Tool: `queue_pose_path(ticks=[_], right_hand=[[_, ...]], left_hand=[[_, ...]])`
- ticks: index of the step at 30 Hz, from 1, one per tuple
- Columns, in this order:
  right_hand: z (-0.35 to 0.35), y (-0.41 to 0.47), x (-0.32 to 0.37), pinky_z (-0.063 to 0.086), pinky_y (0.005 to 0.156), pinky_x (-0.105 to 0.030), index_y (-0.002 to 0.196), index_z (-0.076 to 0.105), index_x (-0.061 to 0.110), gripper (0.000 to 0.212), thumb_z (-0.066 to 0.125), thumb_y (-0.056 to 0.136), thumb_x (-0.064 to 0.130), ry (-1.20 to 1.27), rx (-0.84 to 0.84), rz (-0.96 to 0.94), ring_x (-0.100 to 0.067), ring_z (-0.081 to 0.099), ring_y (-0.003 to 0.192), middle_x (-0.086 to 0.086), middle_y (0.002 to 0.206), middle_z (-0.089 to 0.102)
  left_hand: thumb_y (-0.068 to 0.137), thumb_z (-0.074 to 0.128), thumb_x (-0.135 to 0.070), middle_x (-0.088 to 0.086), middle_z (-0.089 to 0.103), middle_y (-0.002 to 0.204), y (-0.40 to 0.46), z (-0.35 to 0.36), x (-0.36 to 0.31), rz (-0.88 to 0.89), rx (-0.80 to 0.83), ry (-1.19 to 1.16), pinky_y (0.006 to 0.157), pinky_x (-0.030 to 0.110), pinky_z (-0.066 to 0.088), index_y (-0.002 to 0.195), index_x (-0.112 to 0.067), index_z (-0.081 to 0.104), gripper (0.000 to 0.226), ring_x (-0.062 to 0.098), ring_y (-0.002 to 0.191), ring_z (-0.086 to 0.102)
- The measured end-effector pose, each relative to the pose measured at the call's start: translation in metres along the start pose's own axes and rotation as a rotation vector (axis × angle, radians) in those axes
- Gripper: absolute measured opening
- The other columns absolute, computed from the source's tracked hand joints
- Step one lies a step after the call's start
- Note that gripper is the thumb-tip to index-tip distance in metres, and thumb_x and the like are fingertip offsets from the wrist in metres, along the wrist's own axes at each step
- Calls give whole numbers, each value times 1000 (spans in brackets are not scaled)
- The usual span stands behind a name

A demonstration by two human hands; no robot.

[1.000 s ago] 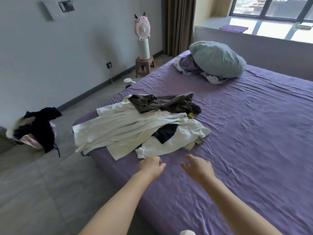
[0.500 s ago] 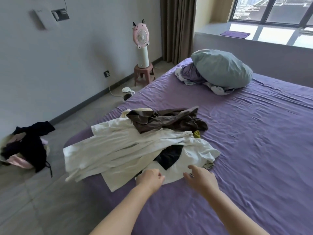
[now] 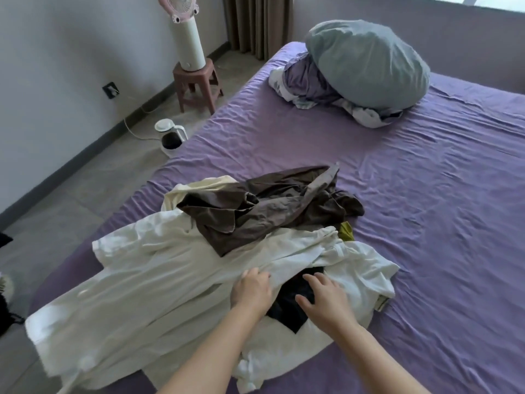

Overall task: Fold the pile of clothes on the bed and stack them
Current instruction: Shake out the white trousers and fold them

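Observation:
A loose pile of clothes lies on the purple bed (image 3: 426, 223) near its left edge. A long white garment (image 3: 136, 297) spreads across the front and hangs over the bed's edge. A crumpled brown garment (image 3: 264, 211) lies on top at the back. A black piece (image 3: 292, 302) shows between white layers, and a small yellow-green scrap (image 3: 347, 230) peeks out at the right. My left hand (image 3: 251, 290) rests on the white garment with fingers curled at a fold. My right hand (image 3: 324, 301) lies with fingers spread on the black piece and holds nothing.
A grey-blue pillow (image 3: 366, 64) sits on bunched bedding at the bed's far end. On the floor to the left stand a pink stool (image 3: 197, 86) carrying a white fan (image 3: 187, 38), and a white kettle (image 3: 170, 137) with a cord. Dark clothing lies at the far left edge.
Both hands have moved forward from the bare sheet in front of the pile onto the clothes. The view has come closer and tilted down.

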State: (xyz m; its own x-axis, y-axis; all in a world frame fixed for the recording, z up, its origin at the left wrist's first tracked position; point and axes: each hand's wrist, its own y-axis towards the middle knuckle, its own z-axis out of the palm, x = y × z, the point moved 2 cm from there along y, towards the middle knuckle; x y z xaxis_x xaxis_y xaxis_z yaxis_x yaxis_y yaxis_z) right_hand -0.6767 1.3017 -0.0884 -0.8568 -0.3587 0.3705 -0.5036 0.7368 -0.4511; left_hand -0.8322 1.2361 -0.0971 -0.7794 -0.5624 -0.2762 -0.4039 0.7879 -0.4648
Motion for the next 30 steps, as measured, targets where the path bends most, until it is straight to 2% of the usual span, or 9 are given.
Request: queue_pose_path(ticks=[4,7,11,14,16,19,21,25,30], right_hand=[[9,35,-1,25,113,-35,145,32,26,60,48,92,48,-4,34,43,-20,22,141,0,153,27],[14,53,-3,28,110,-32,144,34,24,58,47,92,47,-6,45,66,-18,25,138,3,149,32],[19,70,-5,27,109,-30,144,34,25,57,47,93,47,-3,63,88,-17,24,139,2,150,32],[20,77,-6,29,111,-31,144,35,25,56,48,93,45,16,77,78,-15,26,139,4,147,36],[18,77,-8,29,111,-32,144,35,24,55,49,94,43,33,74,75,-14,26,138,5,146,37],[9,72,-8,29,111,-33,145,33,23,56,49,94,42,63,47,79,-16,25,139,3,148,36],[1,66,-6,29,111,-34,146,31,23,56,47,95,43,83,18,71,-17,26,140,2,149,35],[-19,50,-2,31,108,-35,146,30,21,57,43,96,46,178,-27,75,-21,32,136,-2,148,37],[-40,10,-7,39,104,-38,149,24,18,63,43,96,47,521,-93,201,-24,46,127,-8,142,47]], left_hand=[[97,47,-23,0,35,142,37,10,16,58,-37,65,102,32,34,138,-26,37,43,20,131,32],[94,46,-11,0,43,131,56,16,24,38,-74,104,98,31,33,133,-24,38,42,20,123,39],[93,41,-4,3,55,113,69,20,29,17,-113,141,90,33,36,109,-16,53,23,23,110,50],[89,56,-7,2,63,92,71,15,31,-26,-203,82,78,32,42,90,-15,64,11,23,92,60],[89,62,-14,-2,63,86,64,10,28,-36,-228,14,73,33,41,87,-18,65,5,21,86,60],[78,74,-6,3,63,69,42,2,27,-13,-315,-157,61,35,42,73,-11,67,9,26,69,59],[82,69,-6,4,63,75,25,-5,30,6,-368,-273,65,34,43,79,-8,67,5,24,74,58],[89,63,-12,-8,59,84,-14,-28,32,54,-413,-478,70,15,39,86,-15,65,5,9,82,54],[87,65,-15,-16,60,81,-77,-57,0,214,-477,-660,72,8,41,84,-23,64,9,0,83,55]])
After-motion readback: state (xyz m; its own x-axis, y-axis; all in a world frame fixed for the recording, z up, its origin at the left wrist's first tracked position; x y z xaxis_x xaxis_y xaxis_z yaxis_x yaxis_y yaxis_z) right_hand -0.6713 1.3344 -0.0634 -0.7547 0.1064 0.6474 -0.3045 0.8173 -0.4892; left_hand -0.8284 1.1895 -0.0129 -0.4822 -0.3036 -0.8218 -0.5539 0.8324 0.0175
